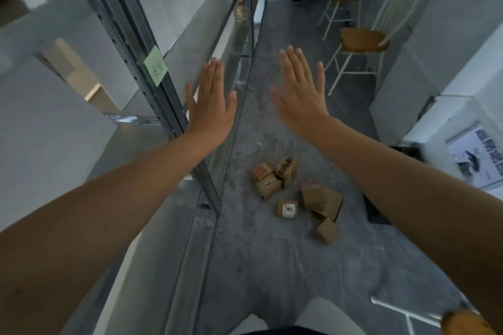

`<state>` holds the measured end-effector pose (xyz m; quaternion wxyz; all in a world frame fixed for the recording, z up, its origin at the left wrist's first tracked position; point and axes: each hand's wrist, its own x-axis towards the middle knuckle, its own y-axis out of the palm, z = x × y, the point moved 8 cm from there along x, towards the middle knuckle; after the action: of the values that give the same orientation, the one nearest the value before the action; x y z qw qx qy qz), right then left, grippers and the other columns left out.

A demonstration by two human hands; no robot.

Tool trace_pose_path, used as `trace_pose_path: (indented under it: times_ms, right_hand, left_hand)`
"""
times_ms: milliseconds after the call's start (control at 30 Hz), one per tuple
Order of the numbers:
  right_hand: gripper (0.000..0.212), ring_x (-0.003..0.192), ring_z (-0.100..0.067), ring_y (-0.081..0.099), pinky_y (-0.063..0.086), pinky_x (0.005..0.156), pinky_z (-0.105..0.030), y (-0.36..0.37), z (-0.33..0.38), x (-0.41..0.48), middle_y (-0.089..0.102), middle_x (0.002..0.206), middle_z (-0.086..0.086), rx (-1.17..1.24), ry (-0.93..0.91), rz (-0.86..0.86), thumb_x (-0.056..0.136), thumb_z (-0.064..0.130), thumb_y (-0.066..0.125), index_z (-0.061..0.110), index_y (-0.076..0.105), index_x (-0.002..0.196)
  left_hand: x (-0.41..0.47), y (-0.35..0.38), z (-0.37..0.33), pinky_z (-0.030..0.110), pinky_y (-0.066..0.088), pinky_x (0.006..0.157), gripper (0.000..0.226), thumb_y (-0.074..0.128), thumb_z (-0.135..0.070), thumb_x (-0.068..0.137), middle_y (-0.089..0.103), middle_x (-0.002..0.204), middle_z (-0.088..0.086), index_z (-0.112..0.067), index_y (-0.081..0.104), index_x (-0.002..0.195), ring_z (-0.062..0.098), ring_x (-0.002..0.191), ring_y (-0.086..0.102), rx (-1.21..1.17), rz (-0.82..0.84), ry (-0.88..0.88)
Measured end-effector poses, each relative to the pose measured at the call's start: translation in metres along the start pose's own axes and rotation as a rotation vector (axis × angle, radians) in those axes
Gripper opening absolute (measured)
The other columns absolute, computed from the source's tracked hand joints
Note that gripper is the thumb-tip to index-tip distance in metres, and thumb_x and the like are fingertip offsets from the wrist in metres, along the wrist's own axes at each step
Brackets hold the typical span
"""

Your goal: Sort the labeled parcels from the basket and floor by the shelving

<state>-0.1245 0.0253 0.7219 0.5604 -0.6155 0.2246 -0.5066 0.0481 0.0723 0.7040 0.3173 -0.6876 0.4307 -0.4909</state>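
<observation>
- The left hand (211, 106) and right hand (300, 92) are raised side by side in the air, fingers straight and released, grasping nothing.
- The task's parcels lie on the grey floor (272, 266) at about 5 o'clock from the hands, beside the foot of the metal shelving (119, 22).
- Three cardboard parcels (272, 175) are bunched together and touching.
- Just at their 5 o'clock lies a small parcel with a white label (286, 209) facing up.
- A larger brown parcel (321, 200) lies at its 3 o'clock, with a small cube-shaped parcel (326, 230) near its lower edge.
- A dark basket (377, 211) shows at 3 o'clock of the parcels, mostly hidden by the right forearm; its contents cannot be seen.
- A green sticky note (155, 66) is stuck on the shelving upright at 10 o'clock of the left hand.
- Brown boxes on the far shelves are too blurred to tell apart.
</observation>
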Motion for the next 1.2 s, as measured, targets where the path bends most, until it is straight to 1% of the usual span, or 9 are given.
trace_pose_path:
  times_ms: [133,300,433,567,733,800,933,1067,1200]
  right_hand:
    - [0.067,0.151,-0.015,-0.013,-0.010,0.120,-0.051,0.014,-0.034,-0.006,-0.008,0.166,-0.001,-0.083,0.021,0.055,0.103,0.037,0.029,0.014,-0.004,0.157]
    - [0.068,0.151,-0.016,-0.011,-0.011,0.120,-0.052,0.020,-0.085,0.017,-0.006,0.166,-0.002,-0.107,0.091,0.035,0.103,0.037,0.032,0.014,-0.002,0.158]
    - [0.069,0.151,-0.016,-0.012,-0.010,0.120,-0.052,0.056,-0.111,0.038,-0.007,0.166,-0.002,-0.088,0.107,0.097,0.103,0.036,0.031,0.013,-0.003,0.157]
    - [0.068,0.151,-0.016,-0.014,-0.011,0.119,-0.052,0.100,-0.121,0.073,-0.010,0.165,-0.003,-0.036,0.069,0.169,0.103,0.037,0.028,0.012,-0.006,0.157]
    - [0.068,0.151,-0.015,-0.014,-0.010,0.120,-0.051,0.136,-0.131,0.118,-0.010,0.165,-0.002,0.057,-0.028,0.208,0.102,0.035,0.028,0.013,-0.006,0.157]
    - [0.067,0.151,-0.015,-0.014,-0.009,0.120,-0.051,0.148,-0.139,0.136,-0.009,0.165,-0.002,0.080,-0.068,0.223,0.103,0.036,0.027,0.013,-0.005,0.157]
    - [0.066,0.151,-0.013,-0.012,-0.012,0.118,-0.049,0.184,-0.166,0.162,-0.008,0.165,0.000,0.179,-0.014,0.286,0.104,0.038,0.026,0.015,-0.003,0.158]
    - [0.066,0.151,-0.012,-0.012,-0.013,0.118,-0.048,0.237,-0.180,0.166,-0.006,0.166,0.001,0.199,-0.025,0.339,0.103,0.038,0.027,0.015,-0.002,0.158]
    - [0.065,0.151,-0.013,-0.009,-0.011,0.118,-0.049,0.308,-0.188,0.143,-0.003,0.166,0.000,0.188,-0.051,0.449,0.103,0.037,0.029,0.015,0.001,0.158]
  left_hand:
    - [0.016,0.029,-0.015,0.050,-0.005,0.120,0.062,0.026,-0.035,0.105,0.000,0.166,-0.001,-0.015,0.001,0.158,0.013,0.152,-0.002,-0.011,0.034,0.070]
    - [0.033,0.061,-0.030,0.050,-0.004,0.119,0.062,0.026,-0.036,0.104,0.001,0.166,0.001,-0.015,0.001,0.158,0.014,0.152,-0.002,-0.005,0.073,0.143]
    - [0.049,0.086,-0.032,0.048,-0.006,0.119,0.062,0.028,-0.035,0.104,0.002,0.166,0.000,-0.016,0.002,0.158,0.012,0.152,-0.002,-0.004,0.105,0.146]
    - [0.079,0.104,-0.028,0.043,-0.010,0.118,0.062,0.027,-0.035,0.105,-0.002,0.166,-0.002,-0.017,-0.001,0.158,0.010,0.152,-0.006,0.008,0.112,0.095]
    - [0.124,0.131,-0.022,0.049,-0.007,0.122,0.062,0.029,-0.032,0.105,-0.001,0.166,-0.001,-0.016,0.001,0.158,0.010,0.152,-0.006,0.054,0.136,-0.014]
    - [0.139,0.144,-0.019,0.049,-0.007,0.121,0.061,0.030,-0.031,0.105,0.001,0.166,-0.001,-0.016,0.003,0.158,0.010,0.152,-0.004,0.057,0.128,-0.065]
    - [0.155,0.181,-0.012,0.043,-0.010,0.118,0.061,0.028,-0.034,0.104,0.004,0.166,-0.001,-0.017,0.004,0.158,0.010,0.152,-0.003,0.052,0.141,-0.105]
    - [0.152,0.232,0.003,0.048,-0.007,0.120,0.062,0.021,-0.040,0.103,0.004,0.166,-0.002,-0.018,0.003,0.158,0.010,0.152,-0.002,0.030,0.212,-0.185]
    - [0.137,0.287,0.021,0.050,-0.003,0.119,0.061,0.028,-0.036,0.104,0.006,0.166,-0.002,-0.017,0.005,0.158,0.011,0.152,0.000,0.020,0.293,-0.220]
